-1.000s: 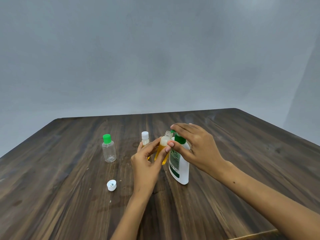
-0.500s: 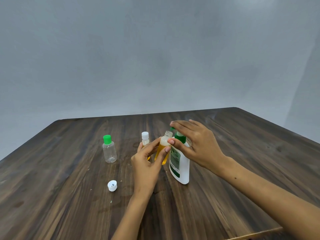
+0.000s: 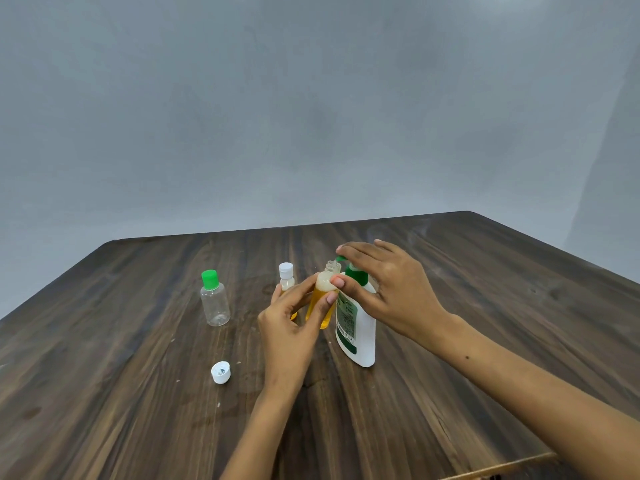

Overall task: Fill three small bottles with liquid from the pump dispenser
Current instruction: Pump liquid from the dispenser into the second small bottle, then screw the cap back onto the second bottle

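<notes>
The person stands over the dark wooden bench (image 3: 138,393) with a small open-necked bottle (image 3: 323,299) lifted to the spout of the white pump dispenser (image 3: 358,327). The left hand (image 3: 291,327) holds that bottle, its fingers (image 3: 330,299) curled round the body, which shows yellow liquid nearly up to the shoulder and pale foam in the neck. The right hand (image 3: 391,292) lies over the green pump head (image 3: 355,273), fingers fairly straight across the top and thumb near the bottle's shoulder; it looks to be pressing, not gripping.

So this bottle seems close to full. Behind the left hand stands another small bottle with a white cap (image 3: 286,275); it is mostly hidden, though a glimpse of yellow low down suggests it may already be filled and closed. Off to the left, well apart, the clear bottle with the green cap (image 3: 214,299) stands upright, capped and plainly empty. A loose white cap (image 3: 221,372) lies on the bench nearer the person, probably belonging to the bottle in hand.

By my reckoning the job is a little past halfway: finish and cap this one, then open and fill the green-capped one.
</notes>
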